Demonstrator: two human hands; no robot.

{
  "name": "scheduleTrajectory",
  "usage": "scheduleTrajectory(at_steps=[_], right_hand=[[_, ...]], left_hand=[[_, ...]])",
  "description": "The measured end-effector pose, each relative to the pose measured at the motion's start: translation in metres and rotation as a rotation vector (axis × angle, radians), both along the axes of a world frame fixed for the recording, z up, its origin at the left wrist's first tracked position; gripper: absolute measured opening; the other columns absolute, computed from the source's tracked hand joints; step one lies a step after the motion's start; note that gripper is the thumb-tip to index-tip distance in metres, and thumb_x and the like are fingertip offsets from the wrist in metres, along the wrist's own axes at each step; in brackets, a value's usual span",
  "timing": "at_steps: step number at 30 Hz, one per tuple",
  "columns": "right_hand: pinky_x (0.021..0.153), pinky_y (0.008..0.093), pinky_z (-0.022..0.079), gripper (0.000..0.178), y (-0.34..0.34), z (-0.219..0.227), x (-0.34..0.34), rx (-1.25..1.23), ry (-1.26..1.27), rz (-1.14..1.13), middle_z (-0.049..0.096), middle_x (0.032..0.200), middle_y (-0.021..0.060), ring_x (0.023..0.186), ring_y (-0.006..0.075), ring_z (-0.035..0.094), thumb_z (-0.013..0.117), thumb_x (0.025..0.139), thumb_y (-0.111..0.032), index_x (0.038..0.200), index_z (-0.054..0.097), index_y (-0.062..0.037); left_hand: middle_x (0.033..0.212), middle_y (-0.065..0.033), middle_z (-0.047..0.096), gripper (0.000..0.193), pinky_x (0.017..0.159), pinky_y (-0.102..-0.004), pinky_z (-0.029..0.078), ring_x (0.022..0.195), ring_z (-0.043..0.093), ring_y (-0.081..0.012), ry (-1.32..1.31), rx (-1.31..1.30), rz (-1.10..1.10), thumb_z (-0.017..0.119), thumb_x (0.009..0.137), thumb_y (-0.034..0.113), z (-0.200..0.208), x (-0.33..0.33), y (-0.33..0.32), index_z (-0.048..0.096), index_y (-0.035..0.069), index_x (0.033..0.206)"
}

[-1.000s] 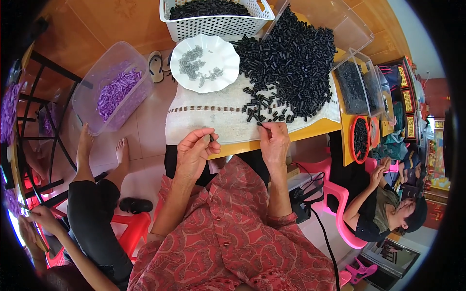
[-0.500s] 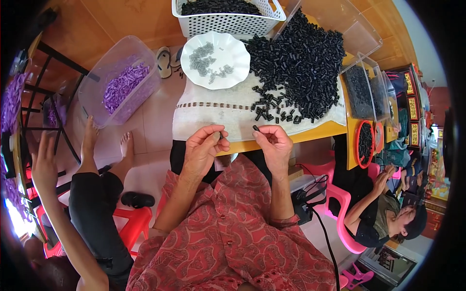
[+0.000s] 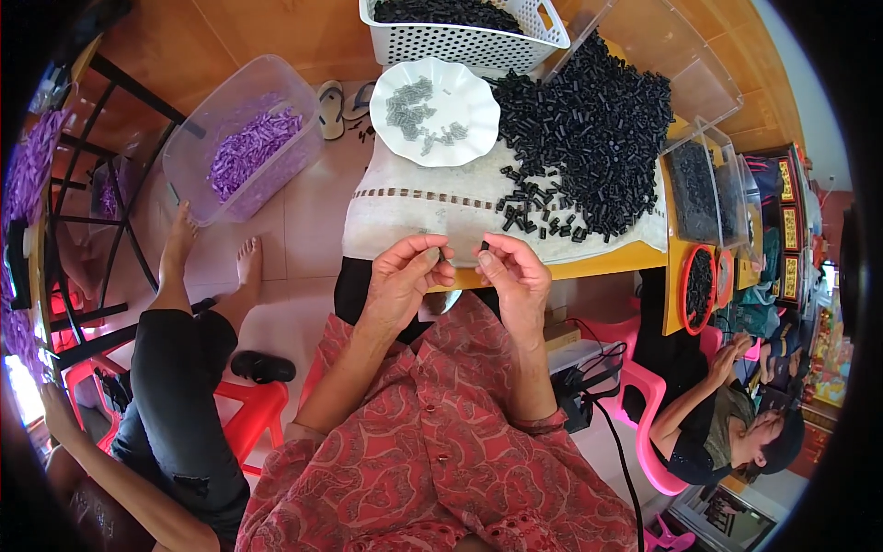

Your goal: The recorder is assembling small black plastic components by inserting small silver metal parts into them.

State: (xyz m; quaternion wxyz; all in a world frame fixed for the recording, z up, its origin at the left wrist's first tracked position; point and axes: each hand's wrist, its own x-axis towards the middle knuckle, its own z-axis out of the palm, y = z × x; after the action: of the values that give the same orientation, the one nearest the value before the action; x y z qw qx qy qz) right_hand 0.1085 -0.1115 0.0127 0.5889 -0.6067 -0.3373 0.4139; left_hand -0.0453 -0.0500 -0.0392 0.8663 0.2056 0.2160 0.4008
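My right hand [image 3: 517, 281] is closed, pinching a small black cylindrical piece [image 3: 485, 246] upright between thumb and forefinger. Facing it, my left hand [image 3: 405, 281] is closed too, its fingertips round a small dark piece that they mostly cover. A narrow gap parts the two hands, just above the table's front edge [image 3: 589, 265]. Beyond them, a white cloth [image 3: 414, 225] carries a big heap of black cylindrical pieces [image 3: 589, 138] on the right. Toward the back left of the cloth stands a white scalloped plate [image 3: 471, 99] with small clear pieces [image 3: 409, 109] on it.
A white perforated basket [image 3: 441, 44] of black pieces stands behind the plate. Clear boxes [image 3: 704, 189] and a red-rimmed basket [image 3: 686, 293] sit at right. A translucent tub [image 3: 196, 129] of purple pieces is on the left floor. Co-workers sit on both sides.
My hands have come closer together, with the black piece still in the right one. The view has shifted slightly. At left, the co-worker's raised hand has dropped.
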Motion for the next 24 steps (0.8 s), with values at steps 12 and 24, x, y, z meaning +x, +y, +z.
scheduleTrajectory(at_steps=[12, 24], right_hand=[[0.056, 0.0194, 0.044, 0.016, 0.0042, -0.0081, -0.0041, 0.015, 0.199, 0.014, 0.064, 0.08, 0.0037, 0.065, 0.0069, 0.056, 0.065, 0.088, -0.003, 0.102, 0.061, -0.0004], [0.059, 0.0198, 0.044, 0.016, 0.0067, -0.0074, -0.0096, 0.0, 0.181, 0.019, 0.061, 0.079, 0.0012, 0.067, 0.0065, 0.055, 0.067, 0.086, -0.004, 0.101, 0.062, -0.0002]], left_hand=[[0.105, -0.0135, 0.062, 0.023, 0.081, -0.0325, 0.052, 0.086, 0.062, -0.0181, -0.036, -0.01, 0.027, 0.05, 0.095, 0.004, 0.0005, 0.0017, -0.0008, 0.058, -0.001, 0.116], [0.108, -0.0131, 0.062, 0.027, 0.084, -0.034, 0.053, 0.092, 0.063, -0.0188, -0.111, -0.008, 0.013, 0.051, 0.094, 0.001, -0.0019, 0.0002, 0.0, 0.056, 0.0, 0.121]])
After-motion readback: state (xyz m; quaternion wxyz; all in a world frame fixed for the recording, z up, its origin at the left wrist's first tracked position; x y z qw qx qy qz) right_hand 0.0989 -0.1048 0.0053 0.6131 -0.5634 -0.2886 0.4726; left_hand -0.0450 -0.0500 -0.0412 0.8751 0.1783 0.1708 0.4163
